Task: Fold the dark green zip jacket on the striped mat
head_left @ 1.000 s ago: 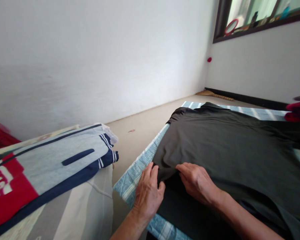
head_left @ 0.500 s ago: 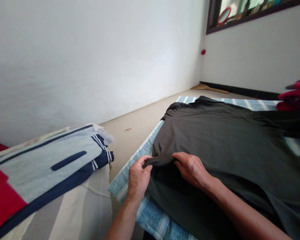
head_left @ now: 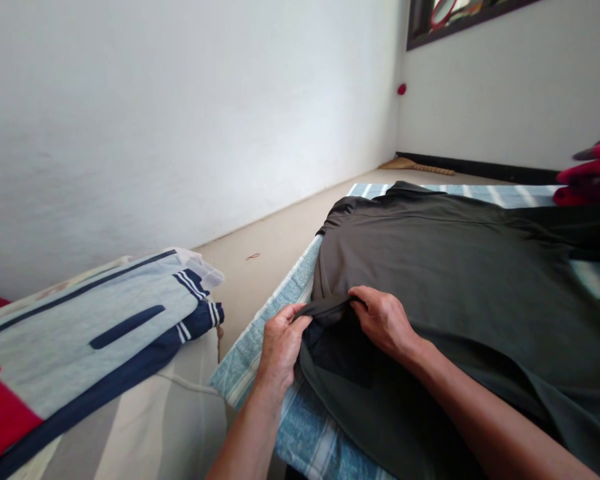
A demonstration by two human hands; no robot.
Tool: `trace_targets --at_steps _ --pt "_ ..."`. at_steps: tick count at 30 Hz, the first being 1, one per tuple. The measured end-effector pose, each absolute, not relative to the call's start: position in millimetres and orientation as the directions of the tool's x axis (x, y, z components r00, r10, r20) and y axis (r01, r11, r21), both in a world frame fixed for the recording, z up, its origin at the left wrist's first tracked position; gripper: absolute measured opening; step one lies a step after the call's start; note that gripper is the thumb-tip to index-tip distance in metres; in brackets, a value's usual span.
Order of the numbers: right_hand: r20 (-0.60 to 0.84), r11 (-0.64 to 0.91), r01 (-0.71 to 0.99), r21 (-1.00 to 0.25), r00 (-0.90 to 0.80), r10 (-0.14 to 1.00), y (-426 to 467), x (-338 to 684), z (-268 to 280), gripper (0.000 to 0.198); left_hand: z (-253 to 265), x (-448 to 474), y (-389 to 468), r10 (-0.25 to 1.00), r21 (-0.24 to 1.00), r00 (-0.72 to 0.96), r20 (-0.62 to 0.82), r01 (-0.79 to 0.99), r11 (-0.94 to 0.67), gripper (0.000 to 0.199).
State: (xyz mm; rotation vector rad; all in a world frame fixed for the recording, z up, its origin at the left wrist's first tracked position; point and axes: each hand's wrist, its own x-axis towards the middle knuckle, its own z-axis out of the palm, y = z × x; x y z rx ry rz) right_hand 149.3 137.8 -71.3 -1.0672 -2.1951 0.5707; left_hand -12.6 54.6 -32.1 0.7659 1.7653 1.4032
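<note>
Far left there's a grey-and-navy garment (head_left: 70, 340) on a striped cover (head_left: 135, 413). Then the left hand (head_left: 280, 343), thumb and finger pinched closed on the lifted near edge of the dark shirt (head_left: 440, 287), which is spread over a blue-and-white cloth (head_left: 260, 353). Right beside it, the right hand (head_left: 385, 323) has its fingers curled tight on that same edge; can't really see its thumb. Fabric looks light, floppy, maybe a bit slippery, nothing fragile, so I'd take it by the hem, hands apart. Collar end points away, long axis running from the person. Pink clothes (head_left: 590, 179) far right.
</note>
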Motion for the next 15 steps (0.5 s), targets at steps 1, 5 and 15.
trace_targets --at_steps 1,5,15 --pt "0.356 0.574 0.533 -0.621 -0.460 0.813 138.6 149.3 -72.0 0.023 -32.1 -12.4 55.4 0.822 0.973 -0.536 -0.194 0.003 0.231 0.028" --pt "0.377 0.562 0.527 -0.638 -0.422 0.824 141.3 149.4 -73.3 0.024 -31.3 -12.5 57.7 0.834 0.964 -0.501 -0.232 -0.004 0.267 0.028" --pt "0.380 0.536 0.564 -0.628 -0.378 0.844 145.8 149.1 -76.6 0.024 -31.1 -13.9 60.8 0.874 0.963 -0.420 -0.246 -0.003 0.270 0.032"
